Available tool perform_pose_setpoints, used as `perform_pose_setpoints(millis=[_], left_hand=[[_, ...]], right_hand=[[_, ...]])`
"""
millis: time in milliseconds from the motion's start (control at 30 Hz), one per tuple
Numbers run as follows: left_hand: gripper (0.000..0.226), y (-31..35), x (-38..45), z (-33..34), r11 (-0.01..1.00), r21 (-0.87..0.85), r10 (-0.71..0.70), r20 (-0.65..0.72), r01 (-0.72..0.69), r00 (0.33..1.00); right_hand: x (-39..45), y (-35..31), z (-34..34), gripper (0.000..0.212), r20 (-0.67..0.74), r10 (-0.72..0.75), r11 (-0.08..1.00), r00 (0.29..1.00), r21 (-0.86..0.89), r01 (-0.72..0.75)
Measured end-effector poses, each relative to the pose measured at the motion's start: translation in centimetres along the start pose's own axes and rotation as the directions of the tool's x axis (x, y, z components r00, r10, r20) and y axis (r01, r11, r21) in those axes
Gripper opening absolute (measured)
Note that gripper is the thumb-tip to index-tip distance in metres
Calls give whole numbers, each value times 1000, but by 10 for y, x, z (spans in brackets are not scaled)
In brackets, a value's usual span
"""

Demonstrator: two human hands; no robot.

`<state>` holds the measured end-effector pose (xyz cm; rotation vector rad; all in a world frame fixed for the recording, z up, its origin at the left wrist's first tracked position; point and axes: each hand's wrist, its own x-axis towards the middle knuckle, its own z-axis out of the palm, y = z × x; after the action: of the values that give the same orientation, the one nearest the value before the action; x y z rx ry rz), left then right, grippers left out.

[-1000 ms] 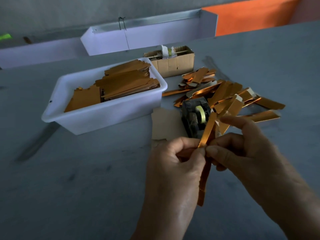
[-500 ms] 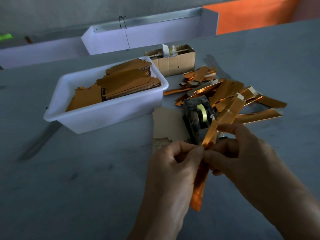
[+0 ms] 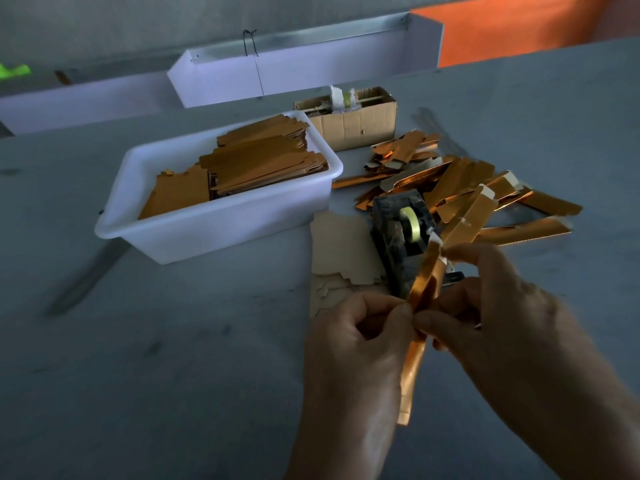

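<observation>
2 hands hold the long, narrow copper-gold foil card strip (image 3: 426, 275) in the air just above the grey table (image 3: 173, 375), right in front of the dark grey tape dispenser with its yellow-green roll (image 3: 403, 237). The left hand (image 3: 356, 344) has its fingers curled, with thumb and forefinger pinching the strip's edge at mid-length. The right hand (image 3: 502, 317) is curled too, its thumb meeting the left thumb and its forefinger hooked over the top end. The strip looks part-folded along its length, so the step seems to be closing it into a slim sleeve. To do it well, run the pinch along the crease so the long edges meet squarely, hold the seam flat, then take tape from the dispenser. Similar pieces lie in the loose pile of copper strips (image 3: 460, 188) beyond, and flat blanks fill the white plastic tub (image 3: 221, 233).
</observation>
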<state>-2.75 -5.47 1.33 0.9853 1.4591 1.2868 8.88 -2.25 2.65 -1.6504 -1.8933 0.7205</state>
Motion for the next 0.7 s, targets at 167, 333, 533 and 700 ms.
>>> perform_pose_setpoints(millis=[167, 333, 533, 700], left_hand=[[8, 0, -1, -10, 999, -8, 34, 7, -34, 999], [3, -2, 2, -17, 1000, -4, 19, 35, -18, 999], [21, -3, 3, -19, 998, -37, 58, -31, -59, 998], [19, -10, 0, -13, 955, 156, 271, -96, -254, 958]], right_hand=[[-2, 5, -1, 77, -54, 25, 994, 998, 108, -19], [-4, 6, 5, 47, 206, 94, 685, 974, 697, -213], [-7, 4, 7, 33, 144, 42, 672, 989, 728, -134], [-5, 2, 10, 34, 98, 27, 697, 995, 712, -89]])
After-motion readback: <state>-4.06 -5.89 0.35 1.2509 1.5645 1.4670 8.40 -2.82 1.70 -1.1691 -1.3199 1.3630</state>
